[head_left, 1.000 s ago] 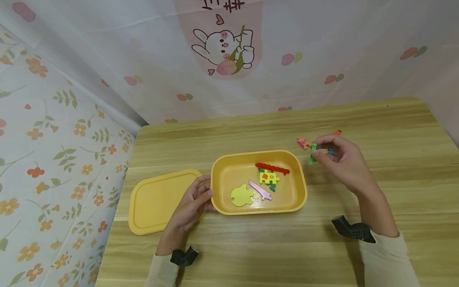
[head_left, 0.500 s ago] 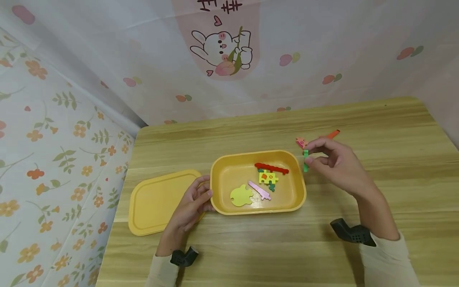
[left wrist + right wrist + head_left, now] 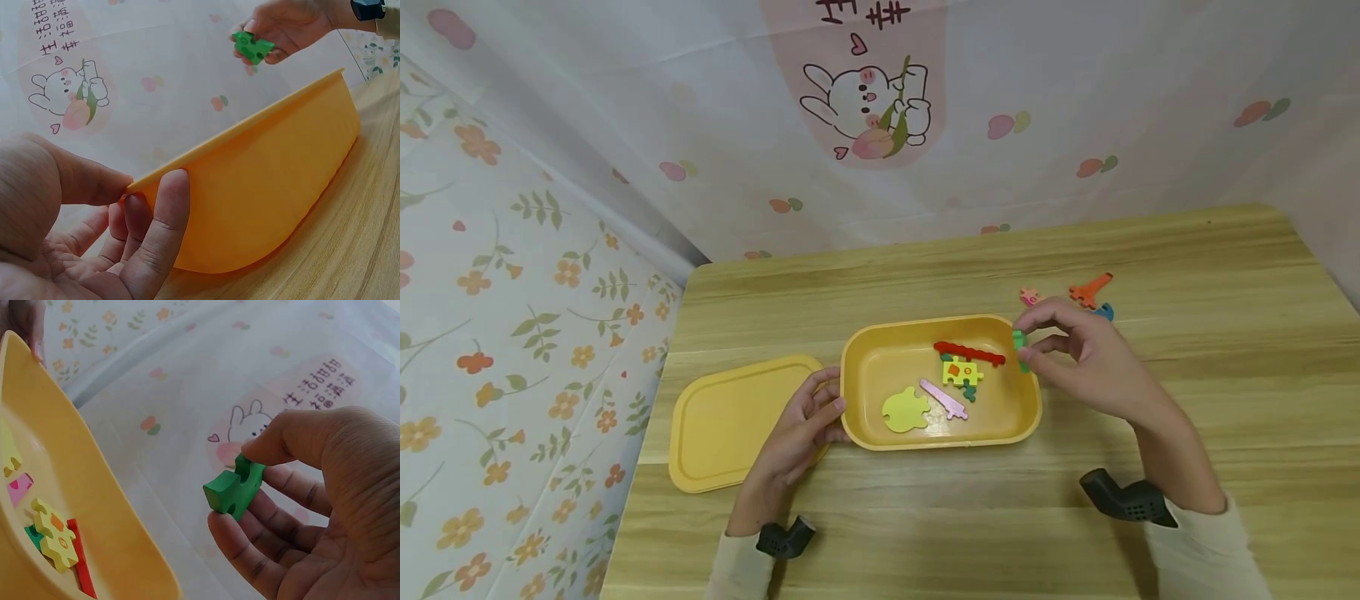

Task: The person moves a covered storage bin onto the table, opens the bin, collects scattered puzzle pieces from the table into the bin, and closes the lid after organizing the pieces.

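meanwhile, left hand (image 3: 802, 422): fingers clamped on box (image 3: 880, 367), seemingly steadying it
right hand (image 3: 1086, 358): fingers pinch green piece (image 3: 245, 492) above box's right rim, perhaps for control

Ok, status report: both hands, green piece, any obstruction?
Left fingers pinching yellow box at left end. Right fingers pinching green piece, raised at right end. Nothing visibly blocking.

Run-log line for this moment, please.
left hand: holds yellow box at rim | right hand: pinches green piece near box's right end | yellow lid: on table | orange piece: outside box
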The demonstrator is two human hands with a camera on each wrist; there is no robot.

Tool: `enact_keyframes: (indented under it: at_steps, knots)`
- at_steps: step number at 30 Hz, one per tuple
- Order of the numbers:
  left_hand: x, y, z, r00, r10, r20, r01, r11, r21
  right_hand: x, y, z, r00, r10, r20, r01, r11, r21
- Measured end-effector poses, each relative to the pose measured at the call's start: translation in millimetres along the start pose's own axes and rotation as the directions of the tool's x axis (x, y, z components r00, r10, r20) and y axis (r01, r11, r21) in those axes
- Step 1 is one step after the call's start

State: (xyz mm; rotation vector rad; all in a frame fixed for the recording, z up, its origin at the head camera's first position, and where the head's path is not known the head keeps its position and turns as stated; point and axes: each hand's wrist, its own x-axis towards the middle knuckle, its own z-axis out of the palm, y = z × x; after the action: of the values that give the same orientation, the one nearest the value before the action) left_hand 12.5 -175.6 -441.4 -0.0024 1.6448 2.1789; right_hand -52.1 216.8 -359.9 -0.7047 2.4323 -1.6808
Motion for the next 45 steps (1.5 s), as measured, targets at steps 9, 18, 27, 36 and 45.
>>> enact_keyframes:
  at_steps: [9,18,27,36,45]
  knots:
    - [1.2,-1.7,-1.6,1.0,0.01,0.017,-0.01,1.0,-0.006,3,-3,19.5,0.997,-0.051,0.059,0.056,0.995,-0.089]
    - [1.6,-3.2,-3.1,1.0,0.016,0.023,-0.016,1.0,-0.007,5,-7,41.9,0.99,-0.105,0.091,0.12,0.976,-0.184]
    - [1.6,-2.0,-2.3,1.0,0.013,0.016,-0.012,1.0,-0.013,5,-11,51.1,0.987,-0.108,0.121,0.135,0.962,-0.238]
    - [1.5,1.3,0.5,1.0,0.006,0.003,-0.006,1.0,-0.01,6,-11,53.4,0.99,-0.077,0.118,0.108,0.954,-0.281]
    - [1.3,-1.0,-0.3,1.0,0.012,0.004,-0.012,1.0,0.0,6,-9,44.8,0.996,-0.076,0.042,0.085,0.944,-0.318]
